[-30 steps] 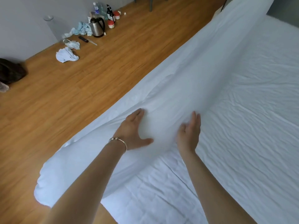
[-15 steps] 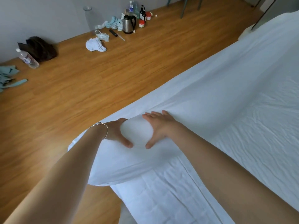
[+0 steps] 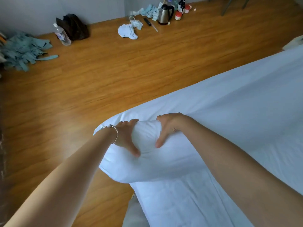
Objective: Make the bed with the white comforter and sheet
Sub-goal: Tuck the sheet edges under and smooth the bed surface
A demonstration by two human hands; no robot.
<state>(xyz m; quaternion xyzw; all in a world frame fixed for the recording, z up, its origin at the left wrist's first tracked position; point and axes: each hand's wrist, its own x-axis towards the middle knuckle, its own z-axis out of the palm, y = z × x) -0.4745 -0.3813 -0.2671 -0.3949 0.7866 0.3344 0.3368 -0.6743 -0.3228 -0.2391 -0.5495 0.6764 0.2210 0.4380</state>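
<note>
left hand grips comforter bulge, 9 o'clock side | right hand grips it, 3 o'clock side | sheet beneath, 6 o'clock

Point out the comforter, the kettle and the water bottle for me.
comforter (image 3: 147, 167), head view: bunched roll below the hands.
kettle (image 3: 164, 16), head view: steel body.
water bottle (image 3: 62, 35), head view: clear body, leaning.
</note>
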